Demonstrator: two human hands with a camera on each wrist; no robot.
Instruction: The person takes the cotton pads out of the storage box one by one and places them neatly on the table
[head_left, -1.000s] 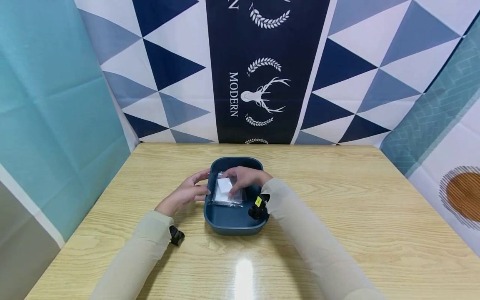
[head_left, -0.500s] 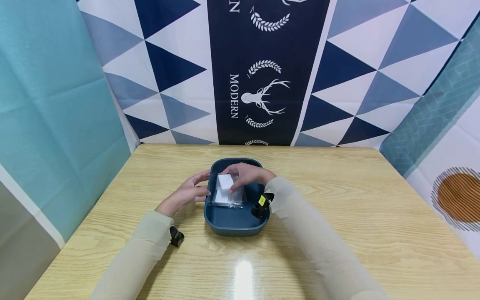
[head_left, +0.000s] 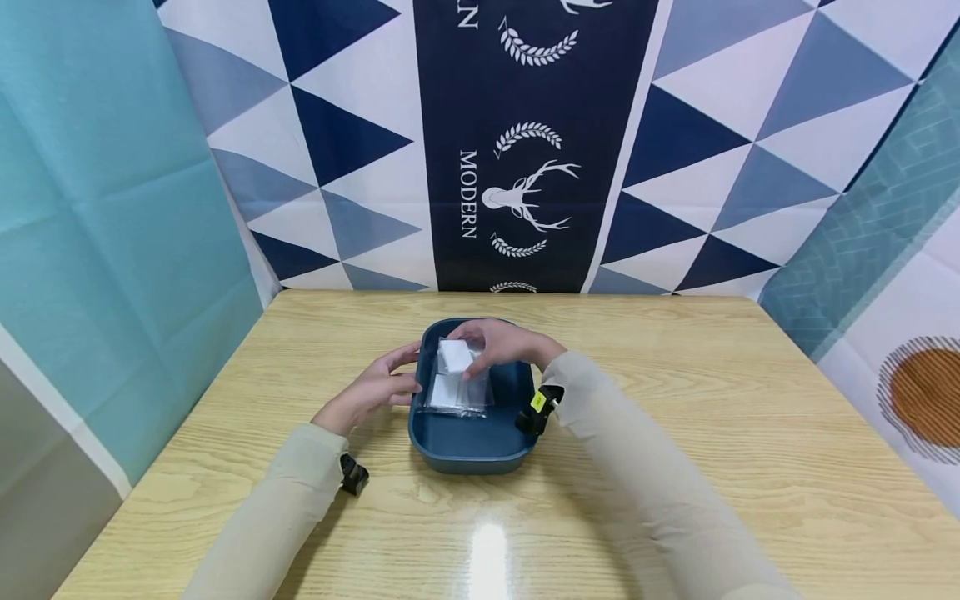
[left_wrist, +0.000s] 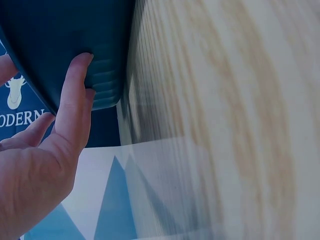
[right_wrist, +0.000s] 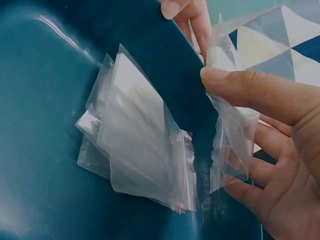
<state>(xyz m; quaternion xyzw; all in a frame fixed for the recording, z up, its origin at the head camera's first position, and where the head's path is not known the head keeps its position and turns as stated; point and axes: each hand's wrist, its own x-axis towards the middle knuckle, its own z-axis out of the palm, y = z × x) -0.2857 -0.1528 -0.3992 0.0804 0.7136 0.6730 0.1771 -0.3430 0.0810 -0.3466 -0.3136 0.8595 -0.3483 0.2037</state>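
My right hand [head_left: 504,343] pinches a small clear plastic bag [right_wrist: 232,125] between thumb and fingers. Something flat and white is inside it. The bag hangs over the back half of a dark blue bin [head_left: 468,461]. Below it, several similar clear zip bags [right_wrist: 142,135] with white contents lie overlapped on the bin's floor. Against the bin's left side rests my left hand [head_left: 367,396], its fingers extended. In the left wrist view, one fingertip [left_wrist: 85,60] touches the outer wall, while the right wrist view shows a fingertip [right_wrist: 171,9] at the rim.
The bin stands on a light wood-grain table [head_left: 675,400]. A patterned cloth [head_left: 360,167] hangs behind the table's back edge, with a teal cloth [head_left: 112,192] on the left. Each wrist carries a small black camera [head_left: 352,473].
My right hand has risen and shifted slightly back and right, lifting the pinched bag off the other bags. The left hand and bin have stayed in place.
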